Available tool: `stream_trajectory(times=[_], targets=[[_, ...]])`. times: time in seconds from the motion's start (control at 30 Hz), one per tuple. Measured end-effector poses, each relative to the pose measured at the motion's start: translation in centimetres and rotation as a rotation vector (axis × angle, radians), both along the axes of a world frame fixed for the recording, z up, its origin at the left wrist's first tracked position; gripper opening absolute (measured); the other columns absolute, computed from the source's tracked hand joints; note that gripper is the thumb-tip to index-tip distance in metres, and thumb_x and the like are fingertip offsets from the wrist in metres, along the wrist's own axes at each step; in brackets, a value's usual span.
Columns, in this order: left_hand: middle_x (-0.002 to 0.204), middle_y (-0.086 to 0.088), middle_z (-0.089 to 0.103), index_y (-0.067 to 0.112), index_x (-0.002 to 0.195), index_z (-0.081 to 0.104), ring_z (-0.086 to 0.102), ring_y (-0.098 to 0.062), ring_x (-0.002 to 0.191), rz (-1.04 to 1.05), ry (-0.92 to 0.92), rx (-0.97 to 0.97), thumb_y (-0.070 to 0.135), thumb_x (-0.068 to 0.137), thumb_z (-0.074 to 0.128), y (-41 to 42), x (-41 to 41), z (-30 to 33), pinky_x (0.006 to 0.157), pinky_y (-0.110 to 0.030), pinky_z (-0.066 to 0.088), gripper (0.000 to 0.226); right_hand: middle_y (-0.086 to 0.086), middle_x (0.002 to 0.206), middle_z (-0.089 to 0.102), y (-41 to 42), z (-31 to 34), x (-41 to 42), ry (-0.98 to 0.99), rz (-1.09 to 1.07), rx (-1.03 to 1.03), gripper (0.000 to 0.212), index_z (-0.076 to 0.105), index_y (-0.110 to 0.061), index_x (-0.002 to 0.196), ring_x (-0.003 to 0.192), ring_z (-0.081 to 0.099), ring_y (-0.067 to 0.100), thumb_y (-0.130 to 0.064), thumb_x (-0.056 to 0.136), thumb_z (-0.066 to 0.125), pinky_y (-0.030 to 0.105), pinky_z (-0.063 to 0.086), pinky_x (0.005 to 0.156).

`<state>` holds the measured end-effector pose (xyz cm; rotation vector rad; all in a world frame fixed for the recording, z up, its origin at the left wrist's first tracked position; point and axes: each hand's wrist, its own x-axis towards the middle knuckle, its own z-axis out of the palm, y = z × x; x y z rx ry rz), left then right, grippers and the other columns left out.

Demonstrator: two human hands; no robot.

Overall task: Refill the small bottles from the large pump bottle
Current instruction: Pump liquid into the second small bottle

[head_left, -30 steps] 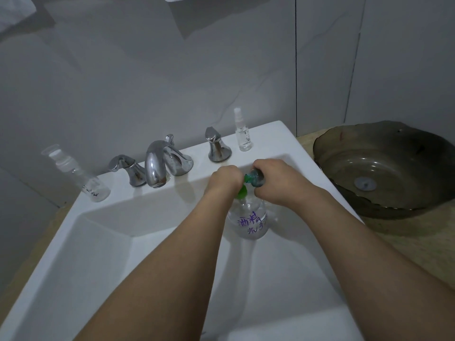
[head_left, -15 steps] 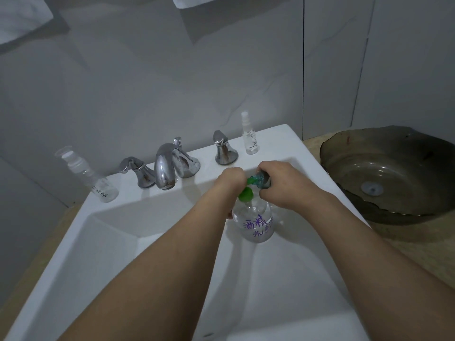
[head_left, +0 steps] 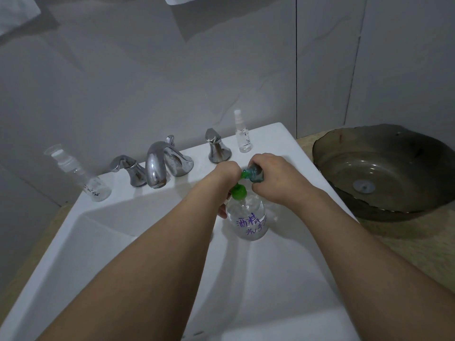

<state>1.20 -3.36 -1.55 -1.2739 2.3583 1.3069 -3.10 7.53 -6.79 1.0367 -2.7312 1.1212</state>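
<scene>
- Standing at the back left corner of the white sink (head_left: 81, 205), a clear spray bottle (head_left: 81, 179) leans a little, with dark writing on its side.
- Along the back edge sit a chrome handle (head_left: 128, 168), the faucet (head_left: 157, 166) and a second handle (head_left: 216, 148).
- Near the back right corner stands a slim clear bottle (head_left: 243, 134), upright.
- Over the right side of the basin, the left hand (head_left: 221, 178) wraps its curled fingers around the large bottle (head_left: 248, 217), which has a green pump top (head_left: 238, 191) and purple writing.
- The right hand (head_left: 278, 178) grips a small teal bottle (head_left: 253, 174), tilted toward the pump.
- Right of the sink sits a dark glass bowl (head_left: 384, 173).
</scene>
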Motion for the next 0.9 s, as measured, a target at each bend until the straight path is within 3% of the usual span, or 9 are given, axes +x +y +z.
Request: stream_trajectory(times=[0.07,0.2,0.27,0.37,0.5,0.63,0.73,0.8,0.9], targets=[[0.109,-0.02,0.054,-0.001,0.103,0.051,0.053,-0.033,0.099,-0.017,0.031,-0.019,0.005,0.1,0.025,-0.5,-0.3,-0.4,0.103,-0.047,0.044,0.027,0.0,0.093,0.053,0.0,0.0,-0.1,0.0,0.0,0.007,0.023,0.056,-0.016,0.093,0.083,0.052,0.022,-0.012,0.073,0.065,0.034,0.047,0.071],[0.128,-0.024,0.056,-0.002,0.121,0.056,0.055,-0.038,0.116,-0.133,0.046,-0.15,0.007,0.1,0.031,-1.0,-0.8,-1.9,0.097,-0.041,0.048,0.034,-0.003,0.084,0.048,0.0,-0.2,-0.2,0.0,0.012,0.046,0.02,0.051,-0.019,0.085,0.078,0.049,0.021,-0.01,0.072,0.063,0.03,0.037,0.06],[0.119,-0.021,0.06,0.003,0.11,0.061,0.057,-0.038,0.11,-0.159,0.035,-0.261,0.004,0.092,0.037,-0.7,-0.8,-2.3,0.088,-0.043,0.052,0.03,-0.004,0.08,0.046,0.0,-0.3,-0.3,-0.004,0.013,0.075,0.022,0.047,-0.021,0.08,0.076,0.048,0.022,-0.009,0.071,0.063,0.029,0.033,0.057],[0.118,-0.02,0.061,0.004,0.109,0.062,0.057,-0.035,0.106,-0.216,0.021,-0.347,0.003,0.087,0.043,-0.7,-0.6,-2.8,0.076,-0.034,0.045,0.03,-0.004,0.077,0.047,-0.1,-0.3,-0.2,-0.007,0.012,0.095,0.019,0.049,-0.019,0.079,0.075,0.049,0.022,-0.009,0.071,0.062,0.029,0.035,0.056],[0.113,-0.021,0.06,0.005,0.102,0.062,0.059,-0.038,0.101,-0.249,0.009,-0.356,0.001,0.083,0.044,-0.9,-0.6,-2.8,0.081,-0.04,0.052,0.027,-0.006,0.075,0.046,-0.1,-0.5,-0.2,-0.022,0.019,0.093,0.017,0.049,-0.016,0.079,0.073,0.048,0.021,-0.008,0.071,0.062,0.03,0.035,0.056],[0.113,-0.023,0.059,0.001,0.105,0.061,0.059,-0.039,0.103,-0.198,0.023,-0.293,-0.001,0.085,0.043,-0.8,-0.6,-2.8,0.084,-0.045,0.054,0.027,-0.004,0.076,0.047,0.0,-0.4,-0.3,-0.028,0.022,0.096,0.017,0.048,-0.016,0.077,0.074,0.048,0.022,-0.008,0.071,0.061,0.03,0.035,0.056],[0.121,-0.026,0.058,-0.004,0.112,0.059,0.058,-0.042,0.11,-0.085,0.046,-0.141,0.003,0.095,0.034,-0.9,-0.7,-2.5,0.094,-0.049,0.05,0.031,-0.001,0.082,0.049,0.0,-0.3,-0.2,-0.028,0.026,0.078,0.018,0.051,-0.015,0.082,0.078,0.05,0.023,-0.008,0.071,0.062,0.031,0.039,0.062],[0.118,-0.026,0.058,-0.003,0.116,0.056,0.056,-0.044,0.108,-0.015,0.05,-0.011,0.015,0.1,0.028,-0.9,-0.6,-2.1,0.096,-0.052,0.048,0.037,0.0,0.088,0.052,0.1,-0.1,-0.1,-0.025,0.021,0.047,0.02,0.053,-0.016,0.088,0.082,0.051,0.022,-0.009,0.072,0.063,0.032,0.043,0.066],[0.107,-0.019,0.055,0.004,0.105,0.056,0.053,-0.048,0.104,0.079,-0.03,0.172,0.034,0.092,0.028,-1.2,0.0,-1.1,0.086,-0.068,0.047,0.043,0.0,0.093,0.053,0.1,0.1,-0.1,-0.009,0.019,-0.013,0.023,0.056,-0.015,0.093,0.085,0.051,0.021,-0.009,0.073,0.064,0.033,0.046,0.072]])
